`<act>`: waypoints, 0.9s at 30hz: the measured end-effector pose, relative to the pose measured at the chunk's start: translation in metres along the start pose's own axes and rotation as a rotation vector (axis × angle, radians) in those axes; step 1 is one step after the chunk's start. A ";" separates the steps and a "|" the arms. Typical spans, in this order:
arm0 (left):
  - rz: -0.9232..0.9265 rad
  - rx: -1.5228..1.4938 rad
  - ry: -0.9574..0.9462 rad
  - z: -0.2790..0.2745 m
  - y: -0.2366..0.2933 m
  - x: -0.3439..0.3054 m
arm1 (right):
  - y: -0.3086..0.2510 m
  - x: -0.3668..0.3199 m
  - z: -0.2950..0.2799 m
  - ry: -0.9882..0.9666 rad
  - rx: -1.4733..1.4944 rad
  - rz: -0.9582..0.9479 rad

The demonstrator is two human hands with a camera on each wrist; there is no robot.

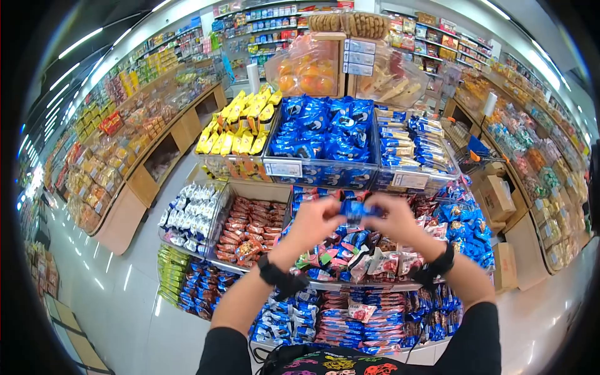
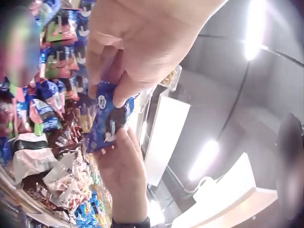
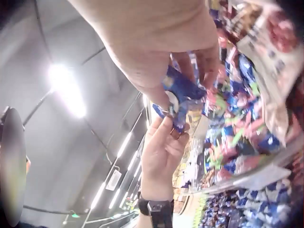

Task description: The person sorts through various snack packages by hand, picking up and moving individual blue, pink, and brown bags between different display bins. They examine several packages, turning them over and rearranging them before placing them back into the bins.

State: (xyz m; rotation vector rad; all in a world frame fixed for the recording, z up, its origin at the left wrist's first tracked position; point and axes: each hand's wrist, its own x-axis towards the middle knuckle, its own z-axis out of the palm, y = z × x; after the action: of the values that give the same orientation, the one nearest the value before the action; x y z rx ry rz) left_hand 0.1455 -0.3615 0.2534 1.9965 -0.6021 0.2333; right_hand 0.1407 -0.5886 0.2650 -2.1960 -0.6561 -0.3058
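Note:
Both hands hold one small blue snack packet [image 1: 354,212] up over the middle bins in the head view. My left hand [image 1: 314,220] pinches one end between thumb and fingers, and my right hand [image 1: 394,217] pinches the opposite end. In the left wrist view the packet [image 2: 109,118] shows a dark round biscuit picture on blue foil. From the right wrist view the same packet [image 3: 179,92] appears tilted and partly covered by the fingers. Below the hands lie pink, blue and green packets [image 1: 337,250] in a bin.
Blue packets [image 1: 322,128] fill the top middle bin, with yellow packets [image 1: 240,125] to its left. Red-brown packets [image 1: 250,222] and white ones [image 1: 195,209] sit in lower bins at left. Shelves of bagged goods [image 1: 531,162] line the right side, and a tiled floor [image 1: 112,281] spreads at left.

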 end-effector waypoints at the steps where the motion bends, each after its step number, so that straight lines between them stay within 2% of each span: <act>1: 0.095 0.055 0.029 -0.010 0.011 0.027 | -0.011 0.022 -0.018 0.038 -0.011 0.036; 2: 0.191 0.056 0.115 -0.015 0.016 0.053 | -0.013 0.044 -0.031 0.094 -0.028 0.026; 4: 0.244 0.185 0.154 -0.028 0.017 0.104 | -0.006 0.084 -0.048 0.241 -0.169 -0.123; 6: 0.293 0.186 0.203 -0.031 0.005 0.142 | 0.008 0.116 -0.050 0.295 -0.291 -0.111; 9: 0.287 0.362 0.213 -0.040 -0.016 0.169 | 0.042 0.154 -0.037 0.297 -0.218 -0.153; 13: 0.164 0.421 0.175 -0.067 -0.042 0.164 | 0.043 0.176 -0.014 0.222 -0.126 -0.055; 16: 0.211 0.584 0.077 -0.094 -0.071 0.147 | 0.058 0.192 0.000 0.263 -0.066 -0.056; 17: 0.190 0.586 0.072 -0.094 -0.078 0.142 | 0.068 0.200 0.006 0.239 0.008 0.027; 18: 0.199 0.577 0.071 -0.094 -0.085 0.137 | 0.050 0.200 0.003 0.161 0.127 0.160; 21: 0.240 0.572 0.116 -0.084 -0.095 0.128 | 0.049 0.218 0.015 0.117 0.050 0.026; 22: 0.286 0.578 0.155 -0.079 -0.095 0.127 | 0.046 0.222 0.017 0.107 0.053 0.025; 24: 0.253 0.606 0.140 -0.080 -0.088 0.128 | 0.037 0.227 0.019 0.074 -0.038 0.007; 26: 0.249 0.595 0.059 -0.085 -0.085 0.132 | 0.040 0.230 0.023 0.083 -0.038 0.005; 27: 0.276 0.544 0.098 -0.087 -0.089 0.135 | 0.041 0.231 0.024 0.085 0.010 0.041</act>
State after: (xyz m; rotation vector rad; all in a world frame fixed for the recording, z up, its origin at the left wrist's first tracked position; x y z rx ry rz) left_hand 0.3139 -0.2946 0.2812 2.3942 -0.8136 0.7230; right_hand 0.3562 -0.5111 0.3199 -2.1711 -0.5643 -0.3713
